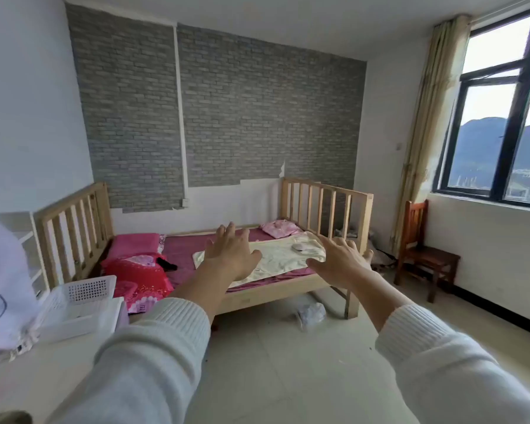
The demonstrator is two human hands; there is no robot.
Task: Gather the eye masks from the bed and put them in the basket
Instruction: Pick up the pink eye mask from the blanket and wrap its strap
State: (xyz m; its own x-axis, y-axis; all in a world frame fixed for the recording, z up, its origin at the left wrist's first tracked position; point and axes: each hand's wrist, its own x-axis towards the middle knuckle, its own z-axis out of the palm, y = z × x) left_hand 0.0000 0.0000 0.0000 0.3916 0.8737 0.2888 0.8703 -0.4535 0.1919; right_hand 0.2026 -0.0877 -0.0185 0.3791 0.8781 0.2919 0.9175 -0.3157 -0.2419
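A small wooden bed (288, 290) stands across the room against the brick-pattern wall. A black eye mask (166, 264) lies on the red quilt at its left end. A pale grey eye mask (300, 246) rests on the cream cloth (280, 258) spread over the mattress. The white slotted basket (83, 296) sits on a white surface at my near left. My left hand (231, 250) and my right hand (341, 260) are both stretched forward in the air, palms down, fingers spread, holding nothing, well short of the bed.
A pink pillow (135, 243) and folded pink cloth (280, 228) lie on the bed. A wooden chair (423, 255) stands right of it under the window. A crumpled plastic bag (311, 313) lies on the tiled floor by the bed.
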